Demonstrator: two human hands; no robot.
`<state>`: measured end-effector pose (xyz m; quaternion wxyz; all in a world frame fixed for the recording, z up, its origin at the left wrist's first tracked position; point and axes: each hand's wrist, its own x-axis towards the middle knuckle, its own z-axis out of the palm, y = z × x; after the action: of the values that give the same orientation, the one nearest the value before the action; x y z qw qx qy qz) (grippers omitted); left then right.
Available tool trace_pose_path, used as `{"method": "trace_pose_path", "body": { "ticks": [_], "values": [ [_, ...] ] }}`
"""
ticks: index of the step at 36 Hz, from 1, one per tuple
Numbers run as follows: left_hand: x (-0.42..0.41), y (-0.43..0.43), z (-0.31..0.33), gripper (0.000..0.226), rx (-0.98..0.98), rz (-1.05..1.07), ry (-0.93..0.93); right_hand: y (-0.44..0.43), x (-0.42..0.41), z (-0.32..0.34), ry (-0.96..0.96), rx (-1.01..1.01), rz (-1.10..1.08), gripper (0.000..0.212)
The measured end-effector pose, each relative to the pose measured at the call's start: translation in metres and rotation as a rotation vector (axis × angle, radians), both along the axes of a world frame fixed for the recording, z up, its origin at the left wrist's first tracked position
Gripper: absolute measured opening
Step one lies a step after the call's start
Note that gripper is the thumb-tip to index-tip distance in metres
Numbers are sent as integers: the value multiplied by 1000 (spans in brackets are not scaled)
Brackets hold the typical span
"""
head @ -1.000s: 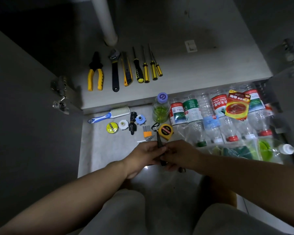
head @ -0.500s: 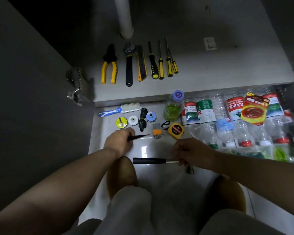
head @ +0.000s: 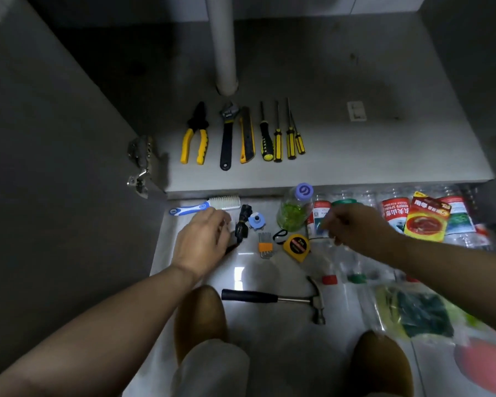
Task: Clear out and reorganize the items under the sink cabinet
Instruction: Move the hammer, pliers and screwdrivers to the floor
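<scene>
On the cabinet floor (head: 355,156) the pliers (head: 195,138), wrench (head: 226,138) and screwdrivers (head: 278,138) lie side by side, handles toward the person. On the tiles (head: 284,345) in front, the left hand (head: 201,242) hovers palm down by the brush (head: 206,205). A thin dark tool (head: 231,249) pokes out from under it, gripped or not I cannot tell. The hammer (head: 272,298) lies free on the tiles, long axis left to right, handle left, head right, claw toward the cabinet. Past the tape measure (head: 297,246), the right hand (head: 355,224) hangs over the bottles (head: 393,213), fingers loosely curled on nothing.
</scene>
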<state>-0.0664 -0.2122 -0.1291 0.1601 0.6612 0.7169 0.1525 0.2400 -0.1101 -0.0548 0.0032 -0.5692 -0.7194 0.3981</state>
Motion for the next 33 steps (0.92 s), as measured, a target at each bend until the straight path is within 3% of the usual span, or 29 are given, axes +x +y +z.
{"method": "trace_pose_path", "body": {
  "ticks": [3, 6, 9, 15, 20, 27, 33],
  "values": [
    [1, 32, 21, 13, 235, 87, -99, 36, -3, 6, 5, 124, -90, 20],
    [-2, 73, 40, 22, 335, 292, -154, 70, -15, 9, 67, 103, -155, 19],
    [-12, 111, 49, 42, 181, 469, -75, 98, -32, 7, 148, -7, -188, 11],
    [-33, 156, 43, 70, -70, 605, -104, 136, -69, -9, 127, 58, -315, 17],
    [-48, 168, 30, 52, -135, 661, -79, 152, -83, -13, -52, 153, -276, 29],
    [-53, 182, 28, 51, -160, 657, 47, 161, -94, -24, -164, 173, -272, 32],
    [-40, 179, 34, 52, -154, 759, -153, 156, -92, -23, -215, 185, -263, 35]
  ]
}}
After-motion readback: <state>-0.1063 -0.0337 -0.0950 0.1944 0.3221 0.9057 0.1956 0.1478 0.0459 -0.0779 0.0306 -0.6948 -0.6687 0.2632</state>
